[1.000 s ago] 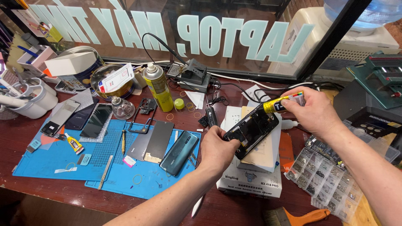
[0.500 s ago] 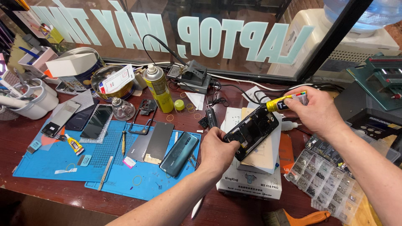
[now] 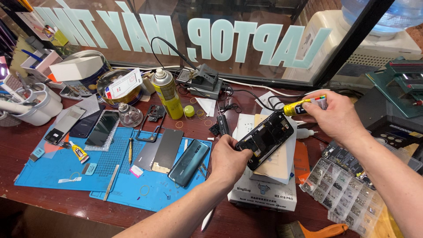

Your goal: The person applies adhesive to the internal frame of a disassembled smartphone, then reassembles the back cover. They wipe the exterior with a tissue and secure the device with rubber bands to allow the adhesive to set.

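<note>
**Lan:** While the left hand (image 3: 229, 161) holds the open phone frame (image 3: 265, 139) by its near left corner, how far is the work, do you think?

**Minh:** I judge it is in the middle. The frame is tilted above a white box (image 3: 264, 189), its inside turned up, with no screen and no back cover on it. The right hand (image 3: 339, 117) has its fingers closed around a small yellow glue tube (image 3: 304, 105), and the tip of the tube is just at the far right corner of the frame. I cannot see if any glue lies on the edge already; it is too small to tell.

**Lan:** And what is not done?

**Minh:** The frame is not yet closed. A green phone (image 3: 189, 162) and a dark glass panel (image 3: 167, 150) lie apart on the blue mat (image 3: 53, 174), to the left. I cannot tell which piece belongs to the frame.

**Lan:** How do the left fingers stand?

**Minh:** They are curled tight, the thumb on top, pinching the frame.

**Lan:** Let us count things.

**Minh:** Two glue tubes: one in the hand, and one small tube (image 3: 78, 152) on the mat. One yellow spray can (image 3: 168, 92), standing far behind the mat. One clear parts tray (image 3: 348, 194) with many compartments of screws, near right. One brush with orange handle (image 3: 315, 230) at the near edge. On the left side of the mat I count three flat screens or phones side by side, more or less; they overlap, so I am not sure.
</note>
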